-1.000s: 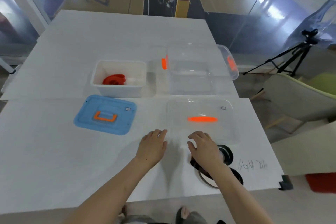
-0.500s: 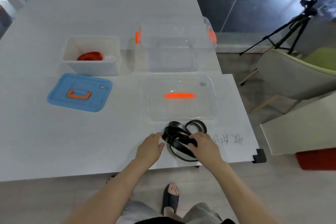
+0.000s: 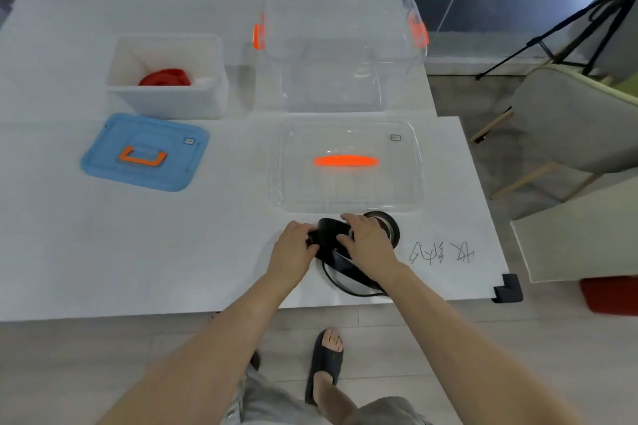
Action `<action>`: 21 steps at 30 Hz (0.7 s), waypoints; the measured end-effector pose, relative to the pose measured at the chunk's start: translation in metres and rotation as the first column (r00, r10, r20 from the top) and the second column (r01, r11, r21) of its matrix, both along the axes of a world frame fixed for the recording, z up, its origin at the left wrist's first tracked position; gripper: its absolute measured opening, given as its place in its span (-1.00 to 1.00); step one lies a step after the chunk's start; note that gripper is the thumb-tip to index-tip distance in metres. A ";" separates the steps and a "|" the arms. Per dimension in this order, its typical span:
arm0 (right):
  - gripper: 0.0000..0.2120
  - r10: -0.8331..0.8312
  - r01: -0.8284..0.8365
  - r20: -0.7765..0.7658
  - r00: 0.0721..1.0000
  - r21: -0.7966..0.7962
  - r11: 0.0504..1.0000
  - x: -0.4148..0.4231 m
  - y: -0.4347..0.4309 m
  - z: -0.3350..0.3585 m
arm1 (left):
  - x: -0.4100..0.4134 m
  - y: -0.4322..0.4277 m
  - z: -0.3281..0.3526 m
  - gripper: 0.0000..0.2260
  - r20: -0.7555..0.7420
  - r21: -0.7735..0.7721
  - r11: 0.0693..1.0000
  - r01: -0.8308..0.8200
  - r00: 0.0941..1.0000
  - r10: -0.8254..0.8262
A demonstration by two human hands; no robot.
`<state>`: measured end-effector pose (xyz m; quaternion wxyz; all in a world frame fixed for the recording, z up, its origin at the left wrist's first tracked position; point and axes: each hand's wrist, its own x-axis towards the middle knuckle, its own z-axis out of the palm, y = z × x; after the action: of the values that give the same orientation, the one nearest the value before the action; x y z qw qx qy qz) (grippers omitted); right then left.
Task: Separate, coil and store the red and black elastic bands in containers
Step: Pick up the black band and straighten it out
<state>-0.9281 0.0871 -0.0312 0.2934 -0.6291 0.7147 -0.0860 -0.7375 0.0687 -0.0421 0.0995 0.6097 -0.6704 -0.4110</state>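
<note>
A white container [image 3: 165,93] stands on the far left part of the table [image 3: 103,245] and holds the red elastic band [image 3: 165,77], coiled and lying against its near wall, so that only the upper part of the coil shows above the rim. Its blue lid [image 3: 145,152] with an orange handle lies flat on the table just in front of it. To the right stands a larger clear container [image 3: 340,45] with orange latches at both ends; nothing can be made out inside it, though glare on the clear walls makes that hard to judge. The clear lid [image 3: 347,166], with an orange handle across its middle, lies flat in front of that container. Just beyond the lid's near edge, close to the table's front edge, both hands work on the black elastic band [image 3: 340,269]. The left hand [image 3: 293,252] has its grip closed on the left side of the bunched band, and the right hand [image 3: 367,245] is clamped over the top of it, fingers curled down onto the loops. A loose loop trails toward the table edge beneath the right wrist, and another curve shows past the right knuckles. How many turns the band makes is hidden under the hands.
</note>
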 end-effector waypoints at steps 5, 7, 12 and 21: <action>-0.68 -0.076 0.086 0.092 0.993 -0.113 0.990 -0.015 0.006 0.026 | 0.019 0.008 0.014 -0.74 0.029 -0.025 1.000 -0.002 1.000 0.002; -0.70 -0.089 0.110 0.127 0.988 -0.171 0.979 -0.026 0.010 0.047 | 0.024 0.012 0.021 -0.75 0.030 0.003 1.000 -0.031 0.999 0.031; -0.73 -0.114 0.182 0.285 0.952 -0.224 0.957 -0.044 0.019 0.098 | 0.017 0.018 0.042 -0.84 0.018 0.052 0.998 -0.025 1.000 0.024; -0.75 -0.223 0.457 0.587 0.778 -0.286 0.842 -0.069 0.040 0.173 | 0.008 0.012 0.081 -0.81 -0.071 0.027 0.997 -0.068 0.995 0.070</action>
<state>-0.9968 0.1271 0.1415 0.3184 -0.4841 0.6738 -0.4586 -0.7292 0.0807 0.0393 0.1302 0.6185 -0.6397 -0.4374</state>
